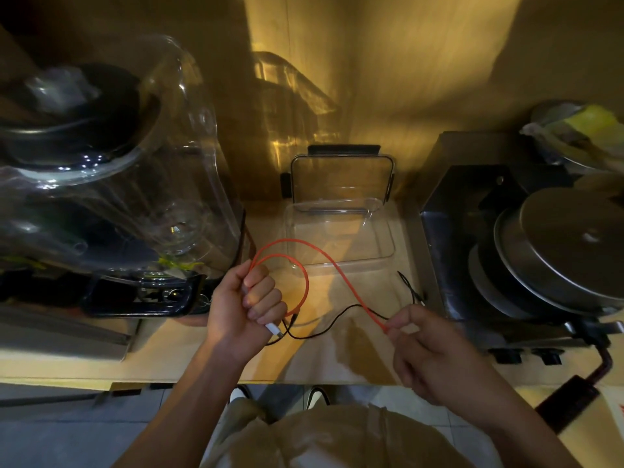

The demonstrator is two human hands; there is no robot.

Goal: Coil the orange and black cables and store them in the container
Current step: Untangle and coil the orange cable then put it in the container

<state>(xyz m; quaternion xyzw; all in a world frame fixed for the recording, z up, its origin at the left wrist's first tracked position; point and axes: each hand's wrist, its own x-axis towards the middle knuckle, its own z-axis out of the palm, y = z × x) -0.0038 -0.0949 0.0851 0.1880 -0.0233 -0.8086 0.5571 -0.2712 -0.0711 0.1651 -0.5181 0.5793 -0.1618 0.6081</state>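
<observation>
My left hand (248,304) grips the orange cable (305,282), with a loop rising above the fist and a white plug sticking out below it. From there the orange cable arcs right and down to my right hand (429,349), which pinches it between thumb and fingertips. A thin black cable (337,320) lies loose on the counter under both hands and runs toward the right. The clear container (388,244) stands open behind them on the counter, with nothing visible inside it. Its lid (341,177) leans upright against the wall.
A large blender with a clear jar (162,184) fills the left side. On the right, a dark metal appliance (472,244) carries round steel lids (574,244). The counter's front edge (304,378) runs just below my wrists.
</observation>
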